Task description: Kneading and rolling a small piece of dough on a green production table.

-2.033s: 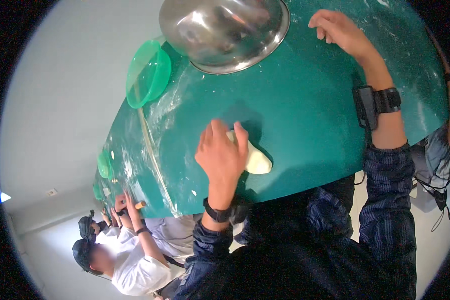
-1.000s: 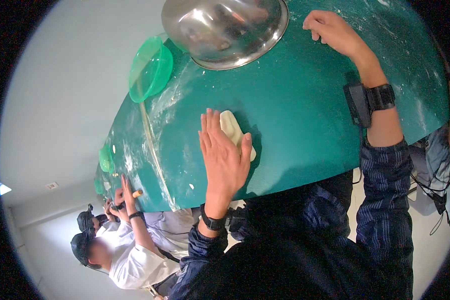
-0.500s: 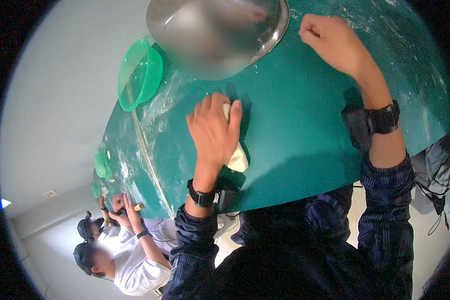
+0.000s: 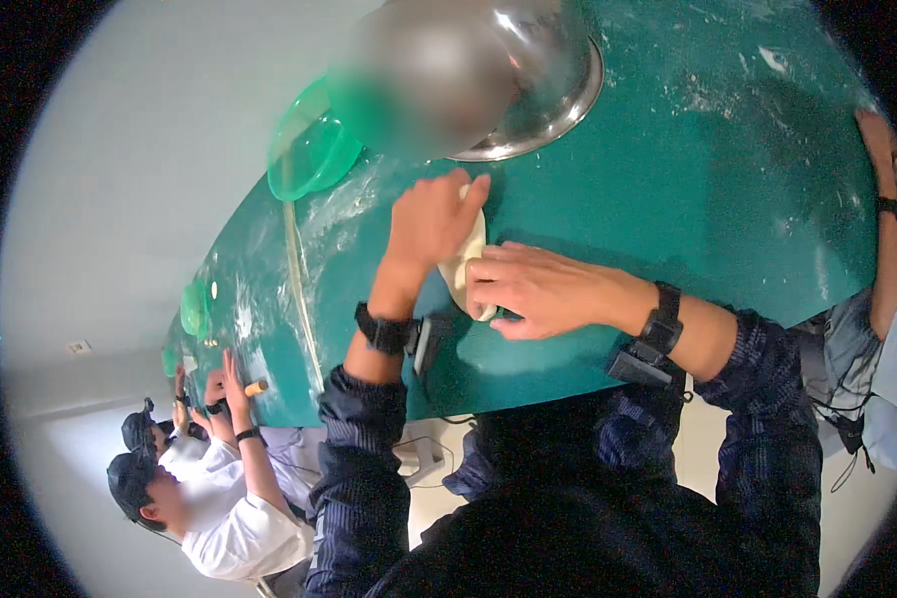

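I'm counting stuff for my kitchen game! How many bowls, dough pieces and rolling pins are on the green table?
Metal bowl: 1
Green plastic bowls: 2, the second further along the table
Dough piece, between the left hand and right hand: 1
Small wooden rolling pin by another person's hands: 1
Total: 5

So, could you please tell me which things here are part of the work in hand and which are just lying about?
In hand:
- dough piece, pale, on the green table
- left hand, laid on the dough
- right hand, fingers at its near edge

Lying about:
- steel bowl, just beyond the hands
- green plastic bowl, at the table's left edge
- co-workers' hands farther along the table
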A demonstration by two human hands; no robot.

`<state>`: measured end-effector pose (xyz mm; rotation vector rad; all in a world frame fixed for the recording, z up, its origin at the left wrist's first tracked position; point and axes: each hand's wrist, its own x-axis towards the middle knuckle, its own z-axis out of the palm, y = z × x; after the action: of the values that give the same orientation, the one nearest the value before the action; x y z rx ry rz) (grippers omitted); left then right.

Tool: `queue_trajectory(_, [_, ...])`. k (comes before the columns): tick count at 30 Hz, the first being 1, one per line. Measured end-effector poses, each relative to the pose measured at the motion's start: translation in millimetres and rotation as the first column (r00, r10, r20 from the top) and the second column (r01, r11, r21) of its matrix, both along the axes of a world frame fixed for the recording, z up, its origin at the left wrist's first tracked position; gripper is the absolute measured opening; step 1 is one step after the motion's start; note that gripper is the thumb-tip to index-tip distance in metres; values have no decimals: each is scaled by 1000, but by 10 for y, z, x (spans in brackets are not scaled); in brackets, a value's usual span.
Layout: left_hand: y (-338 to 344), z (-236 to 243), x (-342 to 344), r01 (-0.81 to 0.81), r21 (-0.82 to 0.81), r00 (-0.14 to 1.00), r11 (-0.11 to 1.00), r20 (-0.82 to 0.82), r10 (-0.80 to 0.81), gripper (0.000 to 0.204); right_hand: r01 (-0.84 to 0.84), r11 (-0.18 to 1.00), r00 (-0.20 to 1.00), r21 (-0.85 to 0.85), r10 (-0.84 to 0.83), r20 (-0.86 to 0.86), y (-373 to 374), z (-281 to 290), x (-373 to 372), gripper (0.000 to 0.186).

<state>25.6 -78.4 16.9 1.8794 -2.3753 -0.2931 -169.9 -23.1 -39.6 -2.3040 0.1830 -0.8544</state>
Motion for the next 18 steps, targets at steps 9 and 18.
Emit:
queue_trajectory(9, [1125,151,-122,38,-345,991,938,131,8,40,93,988,986,-121,-108,-124,118,60,-23,18])
queue_trajectory(18, [730,-155,93,235,-285,903,929,-290,-318,59,210,931,970,-299,-236,-53,259,156,-39,29])
